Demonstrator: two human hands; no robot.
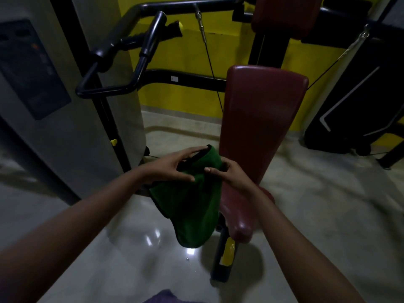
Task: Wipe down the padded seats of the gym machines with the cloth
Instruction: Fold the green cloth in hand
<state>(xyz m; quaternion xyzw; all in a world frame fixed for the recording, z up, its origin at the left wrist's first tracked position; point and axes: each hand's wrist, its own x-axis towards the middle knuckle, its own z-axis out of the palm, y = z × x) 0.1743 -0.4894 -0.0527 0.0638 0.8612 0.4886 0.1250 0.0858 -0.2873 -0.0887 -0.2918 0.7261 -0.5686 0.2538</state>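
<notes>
A green cloth (pixel 192 204) with a dark hem hangs in the air in front of me, its lower end drooping toward the floor. My left hand (pixel 168 166) grips its upper edge from the left, thumb and fingers curled around the fabric. My right hand (pixel 229 171) pinches the cloth from the right. Just right of the cloth runs a long dark red padded bench (pixel 260 127), with its lower seat pad (pixel 240 221) partly behind my right forearm. A second red pad (pixel 282 16) sits higher at the back.
Black handlebars (pixel 135 49) and a cable with a clip (pixel 202 27) hang at the left back. A grey weight-stack housing (pixel 65 95) stands left. The yellow wall (pixel 185 73) lies behind, another black machine (pixel 360 95) at right. The bench's black and yellow base (pixel 225 254) rests on the glossy floor.
</notes>
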